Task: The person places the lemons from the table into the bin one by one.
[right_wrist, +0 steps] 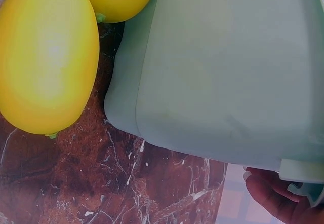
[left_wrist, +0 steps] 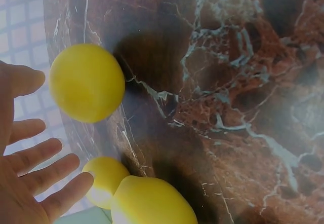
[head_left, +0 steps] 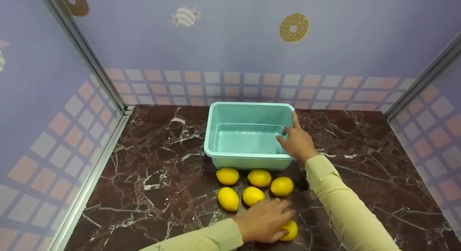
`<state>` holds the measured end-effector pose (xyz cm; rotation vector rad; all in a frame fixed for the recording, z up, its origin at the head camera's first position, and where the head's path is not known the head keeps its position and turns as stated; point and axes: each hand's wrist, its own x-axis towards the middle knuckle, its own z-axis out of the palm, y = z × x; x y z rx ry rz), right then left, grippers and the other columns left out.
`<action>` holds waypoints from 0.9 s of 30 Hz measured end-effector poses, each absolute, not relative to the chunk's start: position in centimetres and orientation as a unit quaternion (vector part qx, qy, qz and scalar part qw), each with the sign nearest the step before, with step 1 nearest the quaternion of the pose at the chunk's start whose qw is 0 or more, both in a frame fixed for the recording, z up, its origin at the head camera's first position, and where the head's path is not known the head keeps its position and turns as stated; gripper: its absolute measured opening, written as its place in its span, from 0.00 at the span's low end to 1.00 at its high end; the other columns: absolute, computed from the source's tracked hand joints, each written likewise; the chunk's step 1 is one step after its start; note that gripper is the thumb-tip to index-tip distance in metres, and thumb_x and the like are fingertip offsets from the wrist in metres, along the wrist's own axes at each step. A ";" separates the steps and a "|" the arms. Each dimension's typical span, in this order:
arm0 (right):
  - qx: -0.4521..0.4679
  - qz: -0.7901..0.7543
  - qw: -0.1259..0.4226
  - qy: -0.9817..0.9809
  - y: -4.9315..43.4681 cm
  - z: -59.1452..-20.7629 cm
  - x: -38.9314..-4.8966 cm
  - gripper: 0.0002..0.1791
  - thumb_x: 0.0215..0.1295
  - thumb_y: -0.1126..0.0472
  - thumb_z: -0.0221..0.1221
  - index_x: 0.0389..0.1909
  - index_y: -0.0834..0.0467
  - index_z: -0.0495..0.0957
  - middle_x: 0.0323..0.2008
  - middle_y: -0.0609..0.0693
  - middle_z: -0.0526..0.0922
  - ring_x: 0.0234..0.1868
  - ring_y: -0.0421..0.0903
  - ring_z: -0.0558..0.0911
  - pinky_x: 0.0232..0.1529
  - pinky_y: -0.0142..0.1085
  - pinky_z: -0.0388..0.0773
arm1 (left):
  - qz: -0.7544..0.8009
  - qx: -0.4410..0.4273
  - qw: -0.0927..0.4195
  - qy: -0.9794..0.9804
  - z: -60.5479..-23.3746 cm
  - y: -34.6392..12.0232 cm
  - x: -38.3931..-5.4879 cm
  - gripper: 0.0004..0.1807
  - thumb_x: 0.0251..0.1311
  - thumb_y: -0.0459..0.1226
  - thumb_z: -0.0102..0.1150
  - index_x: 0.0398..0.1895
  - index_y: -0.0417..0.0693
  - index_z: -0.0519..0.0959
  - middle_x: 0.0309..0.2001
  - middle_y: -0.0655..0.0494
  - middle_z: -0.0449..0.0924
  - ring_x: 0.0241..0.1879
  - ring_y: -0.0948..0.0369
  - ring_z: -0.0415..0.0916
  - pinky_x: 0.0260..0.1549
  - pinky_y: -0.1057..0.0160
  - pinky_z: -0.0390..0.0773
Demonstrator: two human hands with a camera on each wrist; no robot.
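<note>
Several yellow lemons (head_left: 228, 198) lie on the dark marbled tabletop in front of a light turquoise plastic basin (head_left: 252, 156). My left hand (head_left: 266, 220) is low over the nearest ones, fingers extended and spread. Its thumb is beside the closest lemon (left_wrist: 87, 82), with a gap showing between them in the left wrist view. At the basin's right side, my right hand (head_left: 299, 143) holds the rim, thumb toward the inside and index finger along the edge. Curled fingers (right_wrist: 273, 193) show under the rim in the right wrist view. The basin's visible inside holds nothing.
A patterned back wall (head_left: 234, 45) rises close behind the basin. Side panels (head_left: 54, 135) with metal corner strips (head_left: 83, 45) bound the tabletop (head_left: 162, 164) on the left and right.
</note>
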<state>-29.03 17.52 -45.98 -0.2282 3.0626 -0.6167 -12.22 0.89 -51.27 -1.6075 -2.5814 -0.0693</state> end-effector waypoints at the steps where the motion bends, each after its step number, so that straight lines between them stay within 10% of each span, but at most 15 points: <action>1: -0.074 -0.196 0.004 0.978 17.5 -46.0 -29.0 0.22 0.67 0.46 0.56 0.47 0.62 0.80 0.78 0.56 0.35 0.39 0.58 0.82 0.43 0.52 0.78 | -0.021 -0.529 0.050 -0.847 -51.3 0.9 -12.2 0.25 0.64 0.57 0.50 0.59 0.58 0.72 0.59 0.57 0.72 0.50 0.62 0.75 0.45 0.65 0.79; 27: -0.084 -0.197 -0.008 0.977 17.6 -46.1 -28.9 0.23 0.67 0.47 0.56 0.47 0.63 0.80 0.78 0.58 0.37 0.36 0.56 0.82 0.39 0.50 0.77 | -0.007 -0.545 -0.006 -0.838 -52.1 2.0 -11.7 0.19 0.65 0.52 0.50 0.58 0.64 0.71 0.61 0.60 0.72 0.49 0.65 0.76 0.31 0.69 0.78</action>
